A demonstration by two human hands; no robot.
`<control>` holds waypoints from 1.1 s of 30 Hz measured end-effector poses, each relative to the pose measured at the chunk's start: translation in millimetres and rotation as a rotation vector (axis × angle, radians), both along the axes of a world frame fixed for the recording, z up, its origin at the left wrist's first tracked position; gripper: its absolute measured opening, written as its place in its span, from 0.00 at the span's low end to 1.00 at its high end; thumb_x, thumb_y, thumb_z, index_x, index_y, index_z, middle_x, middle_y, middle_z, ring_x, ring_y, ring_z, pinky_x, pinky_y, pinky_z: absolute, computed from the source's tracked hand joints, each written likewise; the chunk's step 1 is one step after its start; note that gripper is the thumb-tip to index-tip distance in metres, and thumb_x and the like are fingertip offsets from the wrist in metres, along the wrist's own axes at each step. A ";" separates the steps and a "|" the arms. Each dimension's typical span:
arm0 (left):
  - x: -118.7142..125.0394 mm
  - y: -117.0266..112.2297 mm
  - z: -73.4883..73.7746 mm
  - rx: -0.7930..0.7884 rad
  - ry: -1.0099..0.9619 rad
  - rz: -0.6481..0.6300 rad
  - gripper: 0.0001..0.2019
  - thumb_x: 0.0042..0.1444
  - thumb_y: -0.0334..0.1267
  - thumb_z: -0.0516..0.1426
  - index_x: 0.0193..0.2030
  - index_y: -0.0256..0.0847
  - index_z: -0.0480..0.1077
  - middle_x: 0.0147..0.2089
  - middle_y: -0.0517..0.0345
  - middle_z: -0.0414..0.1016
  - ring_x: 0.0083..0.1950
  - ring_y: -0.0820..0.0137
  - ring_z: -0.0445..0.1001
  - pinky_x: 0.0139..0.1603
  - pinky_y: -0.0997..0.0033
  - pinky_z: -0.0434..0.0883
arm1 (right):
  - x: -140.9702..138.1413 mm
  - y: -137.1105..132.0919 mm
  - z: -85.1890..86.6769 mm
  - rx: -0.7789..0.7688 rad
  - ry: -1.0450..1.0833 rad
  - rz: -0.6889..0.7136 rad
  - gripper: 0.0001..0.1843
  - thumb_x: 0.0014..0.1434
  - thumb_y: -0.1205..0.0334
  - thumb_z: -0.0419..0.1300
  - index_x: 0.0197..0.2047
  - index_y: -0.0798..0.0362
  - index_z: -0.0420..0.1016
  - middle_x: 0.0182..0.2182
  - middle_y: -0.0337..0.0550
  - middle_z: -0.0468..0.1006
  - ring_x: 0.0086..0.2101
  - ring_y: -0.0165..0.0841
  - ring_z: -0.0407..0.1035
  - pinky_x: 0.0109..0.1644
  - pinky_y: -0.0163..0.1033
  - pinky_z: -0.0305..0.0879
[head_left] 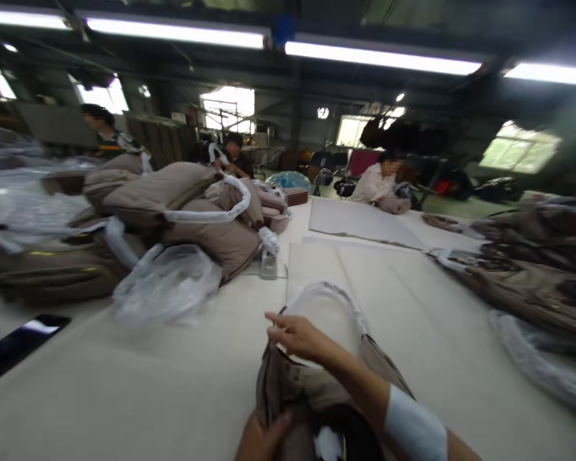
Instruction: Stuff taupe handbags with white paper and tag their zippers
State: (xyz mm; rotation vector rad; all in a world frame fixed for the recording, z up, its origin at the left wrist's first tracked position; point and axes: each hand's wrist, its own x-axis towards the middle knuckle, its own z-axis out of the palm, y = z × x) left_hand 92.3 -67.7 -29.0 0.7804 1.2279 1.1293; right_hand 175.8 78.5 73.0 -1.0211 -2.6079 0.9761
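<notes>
We had the brown bag (281, 387) right in front of us at the near edge of the table (125, 384), mouth up, w/ both hands on it. Our right hand (297, 336) came in from the lower right, arm across the bag's top, fingers curled & pinching the rim at the left foot of the wrapped handle (329, 288). Our left hand (264, 440) sat lower & closer to us, gripping the bag's left side w/ the thumb pressed on the fabric, other fingers hidden. The bag's long axis ran approx. near-to-far, leaning a bit right, & the handle arched up on the far side, away from us. So the right hand was the nearer one to it, at its base, the left well below. Off to the left lay a clear plastic bag (168, 282) beside a pile of tan bags (173, 198); more bags (532, 275) lay along the right edge, apart from ours.
</notes>
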 end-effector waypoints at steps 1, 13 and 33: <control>-29.5 -7.2 -1.7 -0.024 -0.028 0.056 0.32 0.48 0.56 0.61 0.57 0.43 0.65 0.54 0.50 0.74 0.58 0.53 0.68 0.59 0.56 0.66 | -8.1 -3.1 4.8 -0.019 0.051 0.036 0.27 0.63 0.53 0.48 0.61 0.57 0.64 0.51 0.47 0.73 0.45 0.34 0.70 0.46 0.36 0.65; -265.0 -72.4 11.9 -0.209 0.178 0.039 0.29 0.44 0.52 0.64 0.48 0.32 0.73 0.47 0.44 0.78 0.49 0.54 0.75 0.50 0.59 0.71 | -83.8 -127.2 -71.3 0.480 0.052 0.658 0.19 0.60 0.61 0.56 0.55 0.50 0.68 0.59 0.61 0.63 0.57 0.52 0.60 0.52 0.54 0.67; -179.2 -28.2 23.2 0.137 1.353 -0.454 0.09 0.49 0.33 0.53 0.39 0.40 0.68 0.44 0.51 0.70 0.35 0.64 0.72 0.33 0.66 0.70 | -122.6 -8.5 -130.4 0.593 -0.250 0.426 0.29 0.58 0.76 0.48 0.62 0.53 0.60 0.61 0.60 0.58 0.53 0.46 0.65 0.46 0.48 0.71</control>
